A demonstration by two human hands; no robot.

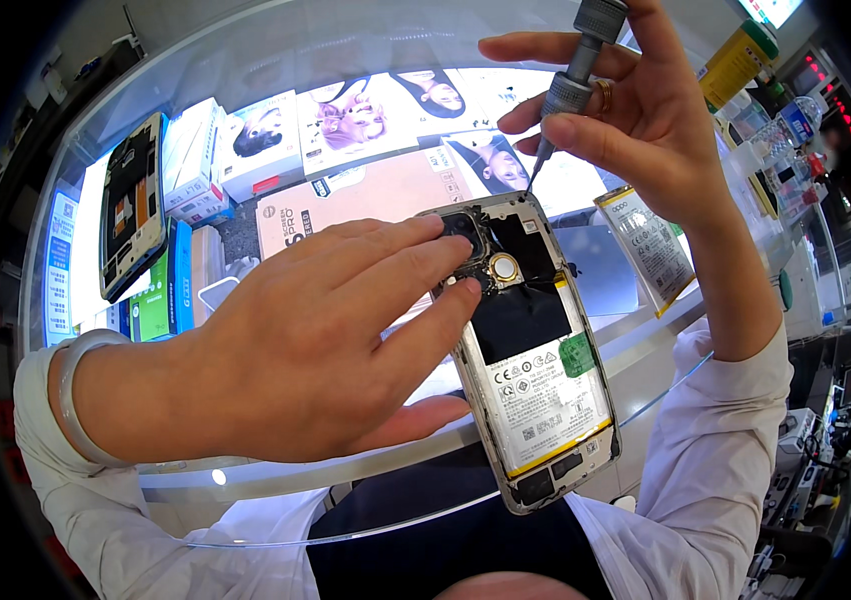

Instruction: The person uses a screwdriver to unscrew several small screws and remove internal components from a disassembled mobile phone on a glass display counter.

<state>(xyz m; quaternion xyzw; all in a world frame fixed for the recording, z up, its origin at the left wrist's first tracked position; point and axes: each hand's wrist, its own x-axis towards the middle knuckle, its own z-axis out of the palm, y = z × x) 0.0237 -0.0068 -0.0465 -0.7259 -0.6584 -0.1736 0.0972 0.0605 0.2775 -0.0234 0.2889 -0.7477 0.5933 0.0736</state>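
An opened smartphone (pixel 535 340) lies slightly tilted in front of me, back cover off, its silver battery (pixel 545 410) and black inner parts exposed. My left hand (pixel 325 330) grips its upper left side, fingertips over the dark camera module (pixel 462 238) and thumb near the left edge. In my right hand (pixel 635 120) is a grey precision screwdriver (pixel 570 88), pinched between thumb and fingers. Its thin tip points down at the phone's top edge; whether it sits in a screw is too small to tell.
Another opened phone (pixel 133 210) lies at the left on a glass display counter (pixel 275 42). Beside the phone being handled rests a loose battery (pixel 645 245). Boxes (pixel 355 195) show under the glass. A yellow bottle with a green cap (pixel 738 65) stands at the far right.
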